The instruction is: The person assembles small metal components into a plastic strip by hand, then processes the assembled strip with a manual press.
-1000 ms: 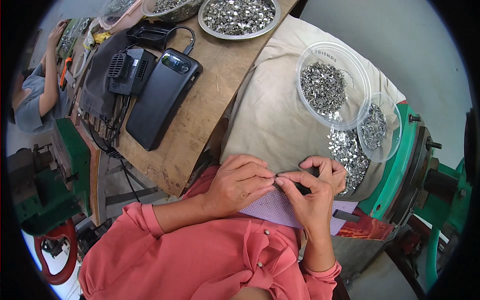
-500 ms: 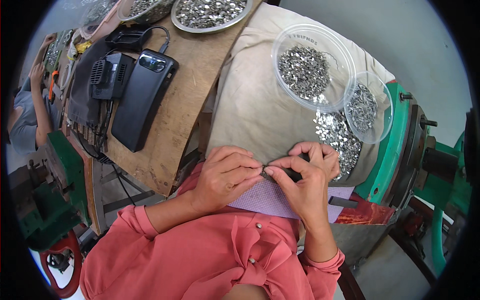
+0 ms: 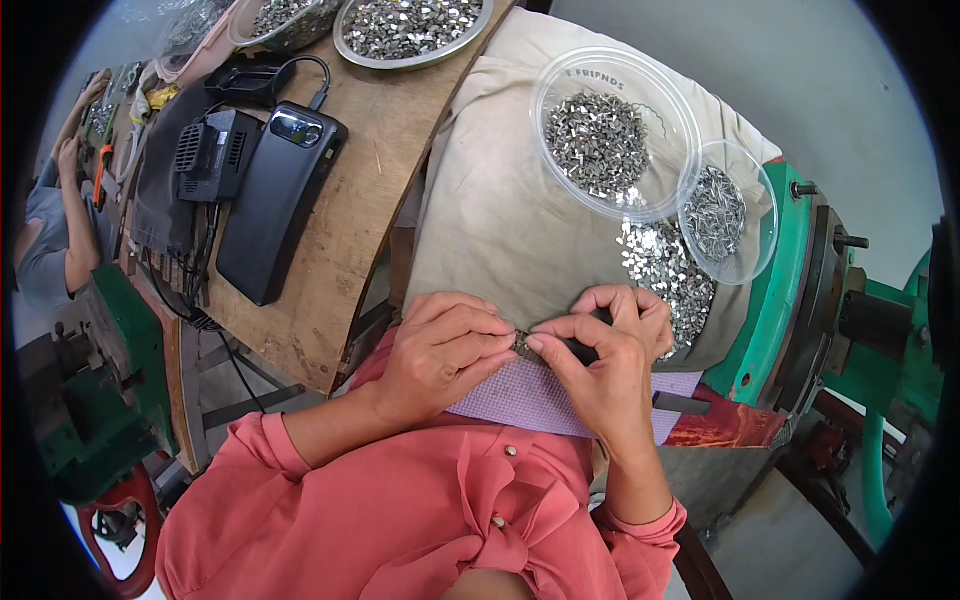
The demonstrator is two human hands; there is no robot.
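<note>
Left hand (image 3: 450, 345) and right hand (image 3: 612, 348), fingers closed to a pinch, still grip a small metal piece (image 3: 521, 343), nearside of the large clear tub (image 3: 675, 165); little changes, suggesting uninterrupted handling.

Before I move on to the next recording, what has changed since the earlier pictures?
The co-worker's nearer hand has drawn back toward the body. The view slid mostly leftward, suggesting camera motion. No taking hold or letting go is visible: left hand and right hand keep their fingers close together. The clear bowl, small clear dish and metal heap stayed put.
</note>
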